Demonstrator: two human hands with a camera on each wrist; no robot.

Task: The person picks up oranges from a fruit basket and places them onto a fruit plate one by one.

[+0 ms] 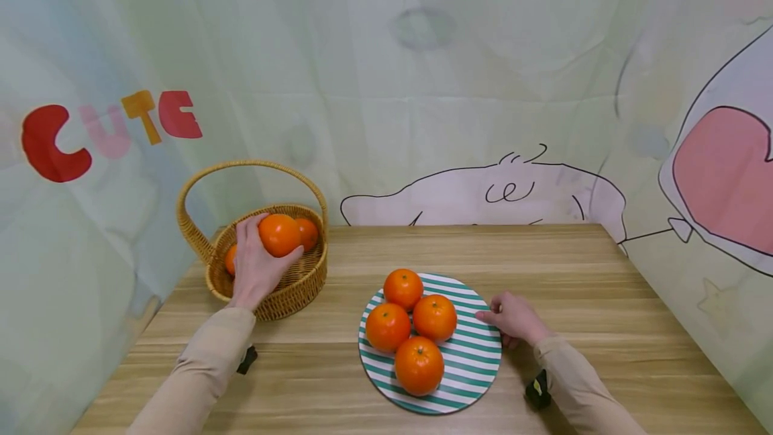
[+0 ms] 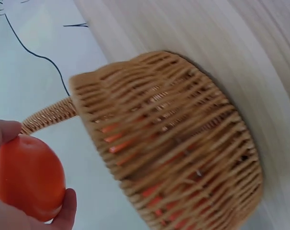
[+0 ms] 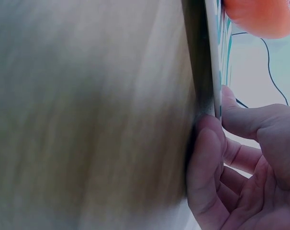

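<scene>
My left hand grips an orange over the wicker basket at the left. In the left wrist view this orange sits between thumb and fingers, above the basket's rim. Inside the basket lie another orange and, partly hidden behind my hand, one more orange. On the right, my right hand pinches the edge of a round green-and-white striped plate, thumb on top and curled fingers beneath, as the right wrist view shows. Several oranges are grouped on the plate's left half.
A tall arched handle spans the basket. Both basket and plate stand on a wooden table. Behind the table hangs a printed curtain with letters and cartoon drawings.
</scene>
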